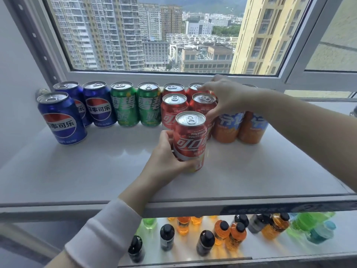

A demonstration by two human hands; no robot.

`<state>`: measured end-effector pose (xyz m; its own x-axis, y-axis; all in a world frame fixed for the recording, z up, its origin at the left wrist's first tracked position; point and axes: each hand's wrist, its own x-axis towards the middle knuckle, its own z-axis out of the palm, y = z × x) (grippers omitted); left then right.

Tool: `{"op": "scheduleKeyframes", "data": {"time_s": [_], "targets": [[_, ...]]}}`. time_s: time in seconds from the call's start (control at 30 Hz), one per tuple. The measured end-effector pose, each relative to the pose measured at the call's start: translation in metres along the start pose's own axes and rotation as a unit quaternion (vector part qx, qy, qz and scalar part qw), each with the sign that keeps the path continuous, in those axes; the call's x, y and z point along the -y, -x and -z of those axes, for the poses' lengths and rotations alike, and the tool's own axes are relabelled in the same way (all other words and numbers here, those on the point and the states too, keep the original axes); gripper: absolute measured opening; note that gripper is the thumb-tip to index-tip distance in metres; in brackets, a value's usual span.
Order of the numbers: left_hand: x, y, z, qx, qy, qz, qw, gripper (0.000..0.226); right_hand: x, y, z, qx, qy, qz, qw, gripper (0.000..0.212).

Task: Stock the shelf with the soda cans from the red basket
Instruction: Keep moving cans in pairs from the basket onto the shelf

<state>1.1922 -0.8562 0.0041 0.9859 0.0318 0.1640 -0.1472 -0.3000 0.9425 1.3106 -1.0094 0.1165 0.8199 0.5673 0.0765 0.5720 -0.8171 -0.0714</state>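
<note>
White glossy shelf top point(96, 167) has open room toward its front edge — left hand point(166, 161) grips an upright red aluminium cola can point(190, 140) there; right hand point(226, 97) clasps a second-row red can point(201, 105) behind.

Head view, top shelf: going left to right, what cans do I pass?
Three blue aluminium cans → two green aluminium cans → red aluminium cans, left hand holding the nearest red can, right hand with its grip on the red can behind it → two orange aluminium cans.
</note>
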Motion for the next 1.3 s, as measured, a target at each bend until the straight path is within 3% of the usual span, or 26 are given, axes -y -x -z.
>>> {"op": "scheduleKeyframes", "data": {"time_s": [0.2,0.53,0.7,1.3], "targets": [[-0.006,-0.014,-0.027,-0.006,0.006,-0.009,1.0,0.068,-0.007,0.037,0.009,-0.192,-0.108,-0.014,0.975,0.055],[-0.005,-0.028,-0.048,-0.042,-0.019,-0.012,0.999,0.068,-0.024,0.096,-0.036,-0.317,-0.298,-0.111,0.893,0.03],[-0.004,-0.027,-0.045,-0.053,-0.033,-0.017,0.998,0.066,-0.027,0.115,-0.067,-0.31,-0.338,-0.14,0.877,0.027],[0.005,-0.022,-0.05,-0.09,-0.068,-0.027,0.993,0.078,-0.008,0.131,-0.108,-0.252,-0.348,-0.13,0.894,0.032]]}}
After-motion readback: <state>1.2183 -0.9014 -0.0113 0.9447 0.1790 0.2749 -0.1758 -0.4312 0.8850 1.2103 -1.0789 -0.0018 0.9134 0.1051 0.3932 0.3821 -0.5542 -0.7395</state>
